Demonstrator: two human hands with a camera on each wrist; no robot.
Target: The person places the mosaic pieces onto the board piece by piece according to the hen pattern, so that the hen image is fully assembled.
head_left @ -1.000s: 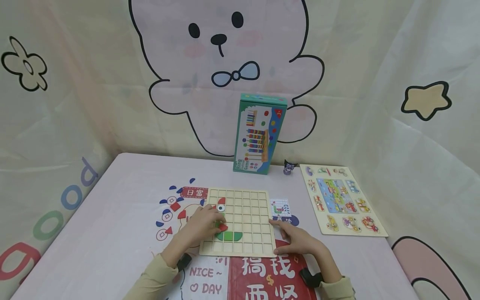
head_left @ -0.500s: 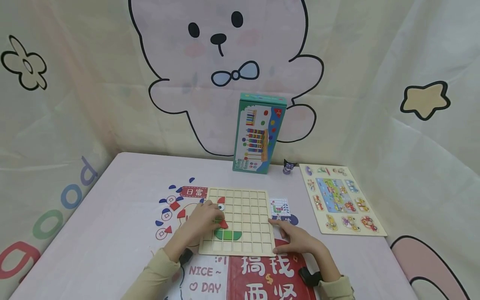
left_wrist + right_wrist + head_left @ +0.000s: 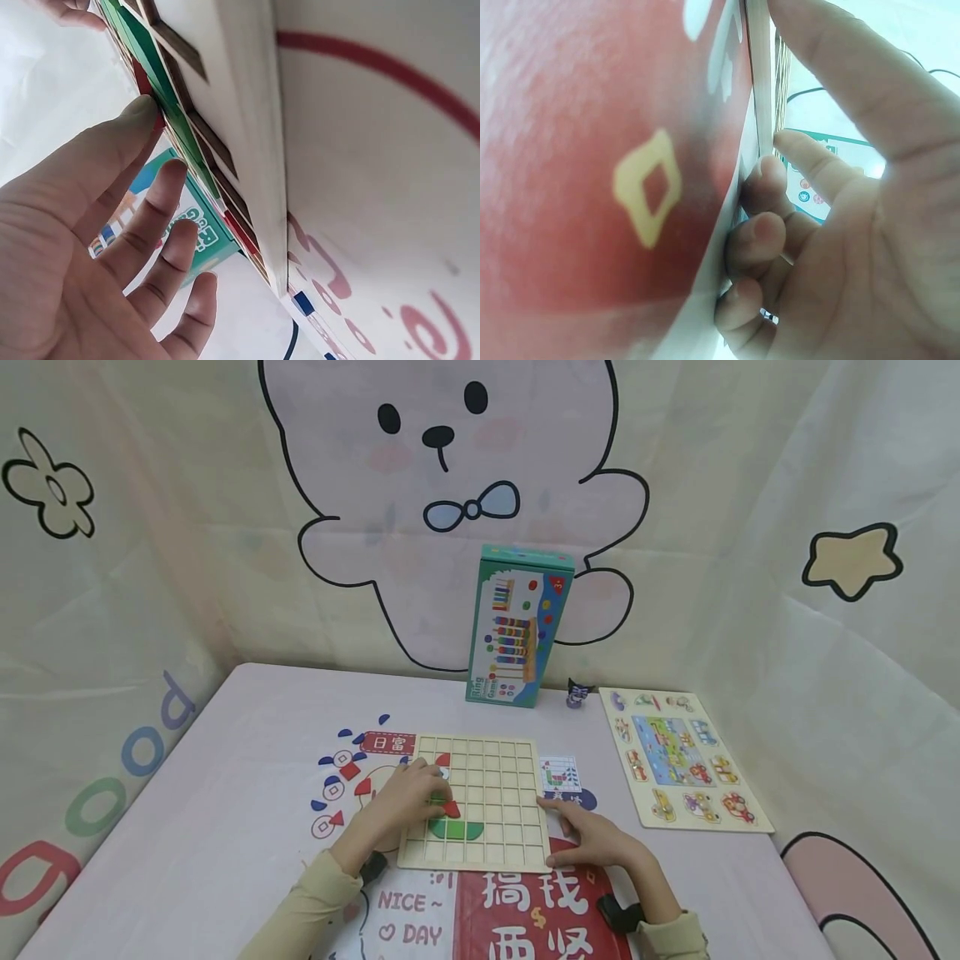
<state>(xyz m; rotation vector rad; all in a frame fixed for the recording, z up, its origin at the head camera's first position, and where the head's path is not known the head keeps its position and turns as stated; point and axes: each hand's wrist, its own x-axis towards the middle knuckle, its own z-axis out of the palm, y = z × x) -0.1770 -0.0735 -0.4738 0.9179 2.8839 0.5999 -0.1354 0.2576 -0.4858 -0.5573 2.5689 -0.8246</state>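
Observation:
A wooden grid board point(image 3: 504, 793) lies in front of me, with green pieces point(image 3: 456, 831) in its lower left cells and a red piece point(image 3: 443, 760) near its top left. My left hand point(image 3: 405, 800) is over the board's left side. Between its thumb and index finger it pinches a small red piece point(image 3: 452, 811), beside the green ones; the left wrist view shows the other fingers spread loosely. At the board's right edge, my right hand point(image 3: 592, 837) touches with its extended thumb and index finger. The right wrist view shows its remaining fingers bent beneath.
Several blue and red pieces point(image 3: 350, 772) lie left of the board. A pattern card point(image 3: 561, 774) is at its right. Farther right lies a picture puzzle board point(image 3: 686, 760). At the back stand a green game box point(image 3: 517, 627) and a small purple figure point(image 3: 577, 694).
My left hand has shifted slightly, and the red piece at its fingertips has moved a little right and away from me. The right hand has stayed at the board's edge.

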